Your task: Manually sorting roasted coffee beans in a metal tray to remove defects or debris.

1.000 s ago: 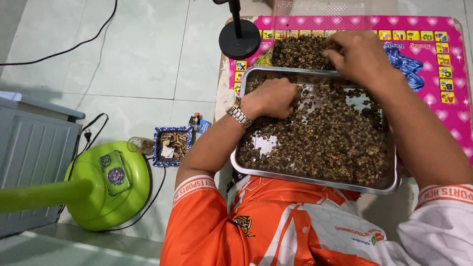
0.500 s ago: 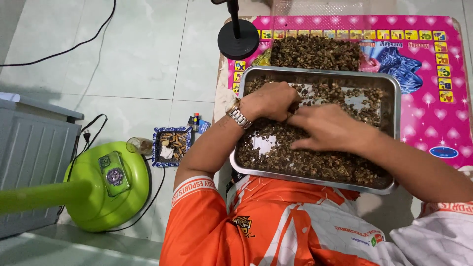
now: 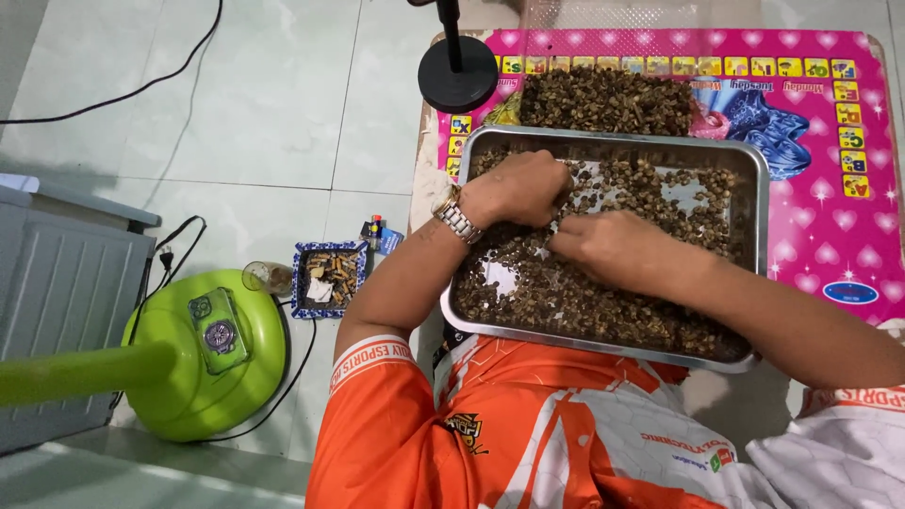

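A steel tray (image 3: 757, 212) holds a layer of small brown beans (image 3: 650, 292) with bare patches showing. My left hand (image 3: 518, 187), a metal watch (image 3: 455, 221) on its wrist, is curled into a fist over beans at the tray's upper left. My right hand (image 3: 613, 250) lies palm down in the tray's middle. Its fingertips are pinched into the beans just below the left fist. A separate heap of beans (image 3: 608, 99) lies on the pink mat (image 3: 820, 217) behind the tray.
A black round stand base (image 3: 457, 75) sits on the mat's left corner. On the tiled floor to the left are a blue patterned ashtray (image 3: 330, 278), a small glass (image 3: 269, 276), a lighter (image 3: 374, 231), a green fan base (image 3: 203, 353) and a grey box (image 3: 57, 311).
My right hand came back from the heap on the mat into the tray and now pinches beans beside the left fist. The left hand has stayed put.
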